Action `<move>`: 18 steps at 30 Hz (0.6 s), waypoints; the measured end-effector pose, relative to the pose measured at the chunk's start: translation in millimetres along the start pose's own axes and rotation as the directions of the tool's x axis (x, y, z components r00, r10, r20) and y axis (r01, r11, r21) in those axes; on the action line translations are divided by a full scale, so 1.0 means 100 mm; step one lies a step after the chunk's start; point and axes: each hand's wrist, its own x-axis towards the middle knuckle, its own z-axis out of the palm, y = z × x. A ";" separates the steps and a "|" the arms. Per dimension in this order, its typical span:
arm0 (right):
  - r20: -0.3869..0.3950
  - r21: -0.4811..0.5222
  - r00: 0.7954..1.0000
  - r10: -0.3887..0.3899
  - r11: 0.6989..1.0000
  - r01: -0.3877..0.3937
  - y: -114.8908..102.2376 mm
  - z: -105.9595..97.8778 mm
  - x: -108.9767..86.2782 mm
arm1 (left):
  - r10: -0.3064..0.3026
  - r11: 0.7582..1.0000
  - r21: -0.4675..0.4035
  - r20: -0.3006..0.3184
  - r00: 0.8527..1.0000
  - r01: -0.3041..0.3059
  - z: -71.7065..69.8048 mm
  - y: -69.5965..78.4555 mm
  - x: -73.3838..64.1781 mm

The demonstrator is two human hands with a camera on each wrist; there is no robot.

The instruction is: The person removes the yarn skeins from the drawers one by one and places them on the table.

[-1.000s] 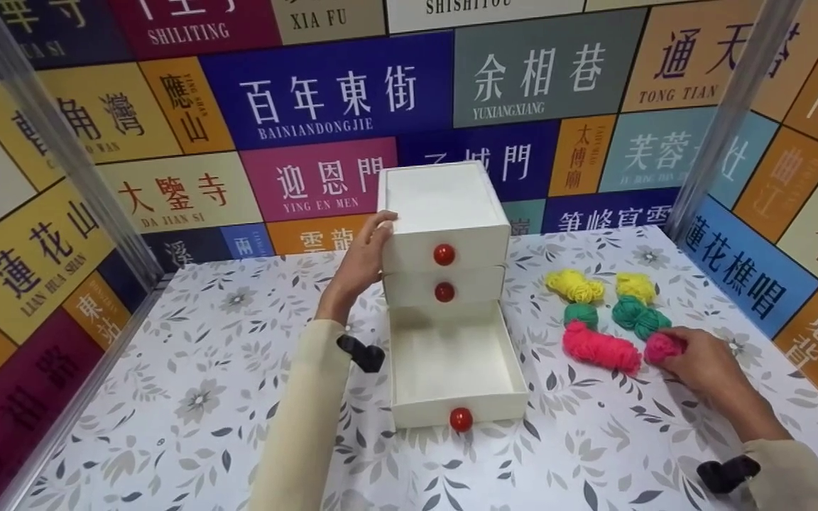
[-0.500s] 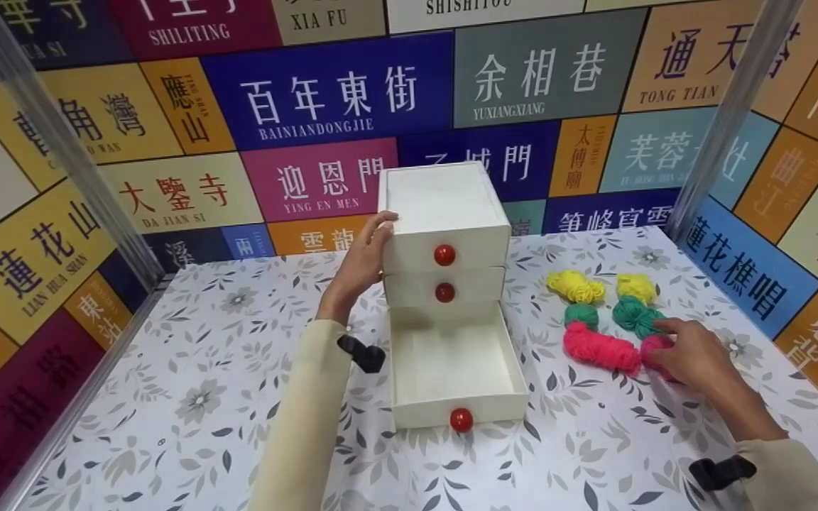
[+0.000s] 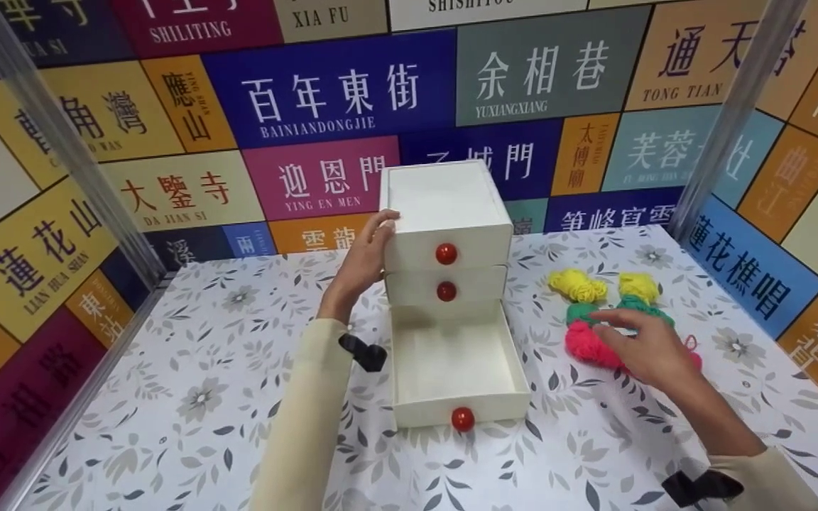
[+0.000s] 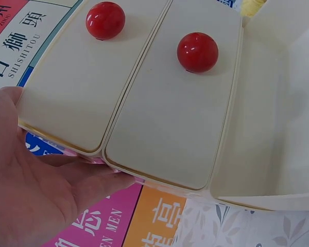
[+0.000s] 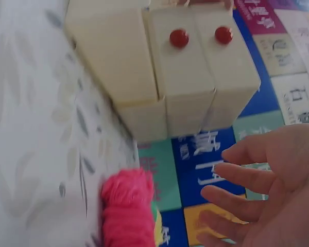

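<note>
A white three-drawer box [image 3: 446, 195] with red ball knobs stands mid-table. Its bottom drawer [image 3: 416, 416] is pulled out, with its bare floor showing; the upper two are closed. My left hand [image 3: 359, 264] rests against the box's left side, fingertips at the top edge; in the left wrist view its fingers lie spread along that side. My right hand [image 3: 654, 348] is above the yarn, fingers spread and holding nothing in the right wrist view. Under it lies a pink yarn skein [image 3: 585, 343], partly hidden. Another magenta-pink bit of yarn [image 3: 693, 355] shows behind the hand.
Behind the pink yarn lie green yarn balls [image 3: 579, 312], partly covered by my right hand, and two yellow yarn bundles [image 3: 577, 285]. A leaf-patterned cloth [image 3: 199, 401] covers the table. A wall of colourful lettered panels [image 3: 331, 89] and clear posts stand behind.
My right hand has let go of the magenta yarn ball, after shifting it left against the pink skein, and has moved left over the skein. The left hand stays on the box.
</note>
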 end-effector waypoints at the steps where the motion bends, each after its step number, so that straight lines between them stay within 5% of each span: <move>1: -0.018 0.037 0.999 -0.030 0.999 0.030 -0.04 0.04 -0.03 | -0.001 1.000 0.002 -0.001 1.000 0.001 0.00 0.00 0.00; 7: -0.055 0.213 0.985 -0.164 0.962 0.172 -0.24 0.29 -0.16 | -0.011 0.999 0.030 -0.009 1.000 0.012 0.00 0.00 0.01; 18: 0.133 0.470 0.976 -0.175 0.878 0.093 -0.47 0.67 -0.29 | -0.012 1.000 0.027 -0.011 1.000 0.013 0.00 0.01 0.00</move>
